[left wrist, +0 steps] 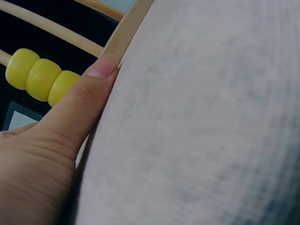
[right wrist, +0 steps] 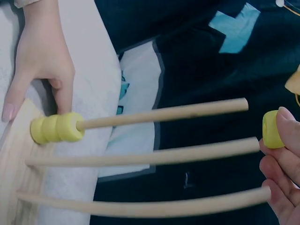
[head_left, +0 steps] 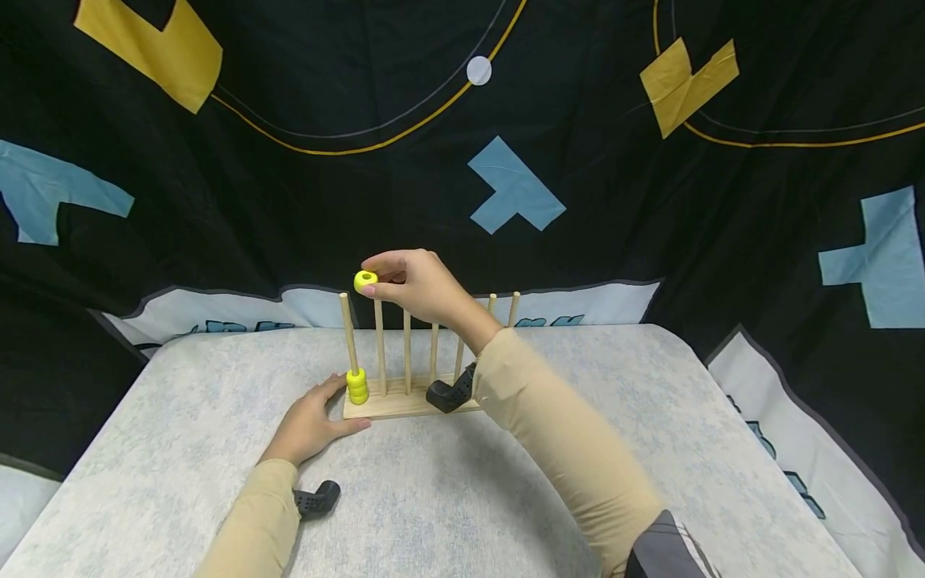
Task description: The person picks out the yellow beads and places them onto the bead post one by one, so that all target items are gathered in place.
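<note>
Between thumb and fingers, the right hand point(head_left: 426, 291) point(right wrist: 289, 157) pinches a yellow bead point(head_left: 359, 282) point(right wrist: 270, 133), its hole showing in the head view. That bead is up by the peg tops, at the left end of the rack. The left hand point(head_left: 305, 427) point(left wrist: 51, 140) point(right wrist: 46, 49) holds the left end of the wooden base point(head_left: 397, 406) point(left wrist: 123, 37), thumb along the front edge and fingers toward the back. Three yellow beads point(head_left: 357, 387) point(left wrist: 43, 79) point(right wrist: 57, 127) are stacked low on the leftmost peg point(head_left: 349, 335) point(right wrist: 164, 114).
Several upright wooden pegs stand in a row to the right, including one beside the leftmost peg point(head_left: 380, 353); the right forearm crosses before the right-hand ones. A pale cloth covers the table point(head_left: 405, 498). Behind hangs a black cloth point(head_left: 405, 201) with blue and yellow shapes.
</note>
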{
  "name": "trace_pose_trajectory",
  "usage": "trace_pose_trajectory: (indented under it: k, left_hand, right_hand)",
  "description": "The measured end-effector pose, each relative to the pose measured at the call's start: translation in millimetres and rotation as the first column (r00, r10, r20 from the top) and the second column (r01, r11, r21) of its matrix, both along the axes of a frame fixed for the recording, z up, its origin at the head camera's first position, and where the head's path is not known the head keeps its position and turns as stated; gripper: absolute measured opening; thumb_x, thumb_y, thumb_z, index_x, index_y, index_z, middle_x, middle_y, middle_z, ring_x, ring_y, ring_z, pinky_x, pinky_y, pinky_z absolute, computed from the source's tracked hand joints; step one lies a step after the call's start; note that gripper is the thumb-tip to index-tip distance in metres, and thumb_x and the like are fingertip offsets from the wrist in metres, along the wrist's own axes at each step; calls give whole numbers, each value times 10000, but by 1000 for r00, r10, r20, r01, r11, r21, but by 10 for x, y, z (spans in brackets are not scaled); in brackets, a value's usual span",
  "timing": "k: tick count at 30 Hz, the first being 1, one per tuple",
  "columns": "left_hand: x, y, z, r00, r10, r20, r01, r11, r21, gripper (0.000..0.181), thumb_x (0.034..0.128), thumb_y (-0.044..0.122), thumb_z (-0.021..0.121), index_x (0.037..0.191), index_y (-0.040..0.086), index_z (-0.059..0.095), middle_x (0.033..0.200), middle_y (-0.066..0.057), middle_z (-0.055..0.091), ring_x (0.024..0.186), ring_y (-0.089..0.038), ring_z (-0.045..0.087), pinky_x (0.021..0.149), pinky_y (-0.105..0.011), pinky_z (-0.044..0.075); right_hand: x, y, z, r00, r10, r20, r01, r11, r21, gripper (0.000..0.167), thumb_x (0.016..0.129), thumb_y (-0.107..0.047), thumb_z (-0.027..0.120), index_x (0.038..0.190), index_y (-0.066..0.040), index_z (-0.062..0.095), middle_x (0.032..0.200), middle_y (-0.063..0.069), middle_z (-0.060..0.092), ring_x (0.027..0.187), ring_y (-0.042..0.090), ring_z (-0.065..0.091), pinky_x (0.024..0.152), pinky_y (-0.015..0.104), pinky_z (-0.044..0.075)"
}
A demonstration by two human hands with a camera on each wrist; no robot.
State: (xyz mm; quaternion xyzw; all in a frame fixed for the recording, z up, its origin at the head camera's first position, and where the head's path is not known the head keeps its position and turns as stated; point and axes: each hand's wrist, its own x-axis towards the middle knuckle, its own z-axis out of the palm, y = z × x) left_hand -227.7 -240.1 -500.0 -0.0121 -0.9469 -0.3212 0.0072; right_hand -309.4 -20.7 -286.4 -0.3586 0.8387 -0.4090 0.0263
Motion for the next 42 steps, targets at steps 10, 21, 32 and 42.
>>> trace_pose_trajectory:
  k: [10, 21, 32, 42]
  left_hand:
    - [-19, 23, 10, 1000, 8, 17, -8, 1000, 1, 1080, 710, 657, 782, 1519, 66, 381, 1594, -252, 298, 1456, -478, 290, 1180, -648, 258]
    - [-6, 26, 7, 1000, -2, -11, 2, 1000, -8, 1051, 723, 641, 783, 1512, 65, 396, 1583, -253, 322, 1447, -472, 317, 1175, -640, 280]
    - [1, 0, 9, 1000, -4, -16, 4, 1000, -3, 1048, 726, 627, 790, 1511, 56, 395, 1579, -257, 327, 1446, -471, 319, 1176, -635, 284]
    - [1, 0, -9, 1000, 2, -11, -2, 1000, 4, 1051, 717, 625, 798, 1509, 60, 399, 1578, -255, 331, 1445, -471, 322, 1174, -636, 287]
  right_hand:
    - [63, -172, -55, 999, 31, -37, -31, 999, 14, 420, 916, -242, 717, 1305, -97, 648, 1185, -5, 713, 1020, 73, 642, 871, 122, 530]
    - [96, -199, -91, 997, 36, -74, -33, 999, 35, 423, 921, -277, 712, 1307, -117, 649, 1199, -17, 704, 1078, 76, 625, 848, 129, 541]
    - [102, -244, -117, 995, 28, -95, -19, 995, 94, 413, 915, -289, 721, 1291, -127, 664, 1242, -13, 703, 1145, 143, 641, 846, 126, 543]
    - [107, -240, -153, 995, 10, -99, 1, 993, 116, 403, 908, -279, 731, 1276, -127, 676, 1238, -6, 709, 1140, 122, 650, 847, 125, 547]
